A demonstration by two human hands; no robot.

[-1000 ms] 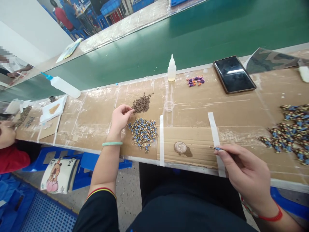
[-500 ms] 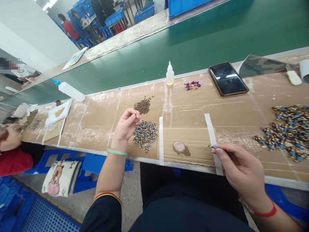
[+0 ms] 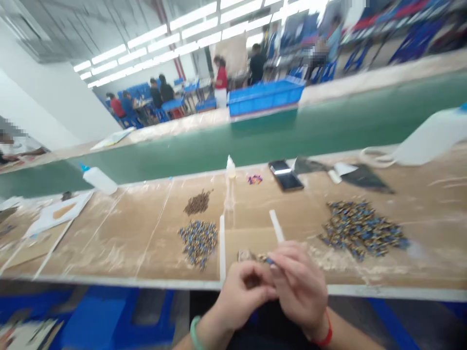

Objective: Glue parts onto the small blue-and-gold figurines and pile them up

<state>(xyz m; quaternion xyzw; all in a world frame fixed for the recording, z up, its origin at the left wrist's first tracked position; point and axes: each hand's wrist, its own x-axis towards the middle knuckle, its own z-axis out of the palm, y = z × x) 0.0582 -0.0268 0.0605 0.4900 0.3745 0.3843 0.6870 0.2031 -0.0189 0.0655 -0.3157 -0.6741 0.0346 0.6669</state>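
Observation:
My right hand (image 3: pixel 301 282) pinches a small blue-and-tan piece (image 3: pixel 269 260) between thumb and fingertips. Its exact kind is blurred. Close beside it, my left hand (image 3: pixel 244 294) has its thumb and fingers curled together in a pinch; whatever they hold is too small to name. The two hands meet over the table's near edge. Just beyond my left fingers lies a small round dish (image 3: pixel 245 255), partly covered. To the left is a pile of small blue-and-gold pieces (image 3: pixel 199 240), with a heap of tiny brown pieces (image 3: pixel 197 201) behind it.
A larger pile of blue-and-tan pieces (image 3: pixel 365 228) lies at right. Along the back stand a small dropper bottle (image 3: pixel 230 167), purple-and-orange bits (image 3: pixel 255 179) and a tablet (image 3: pixel 286 176). A big white bottle (image 3: pixel 430 136) leans at far right. Tape strips (image 3: pixel 222 248) cross the cardboard.
My left hand has come right, away from the brown and blue-gold piles. My right hand has moved left with its piece, bringing the hands together. The camera view has tilted up.

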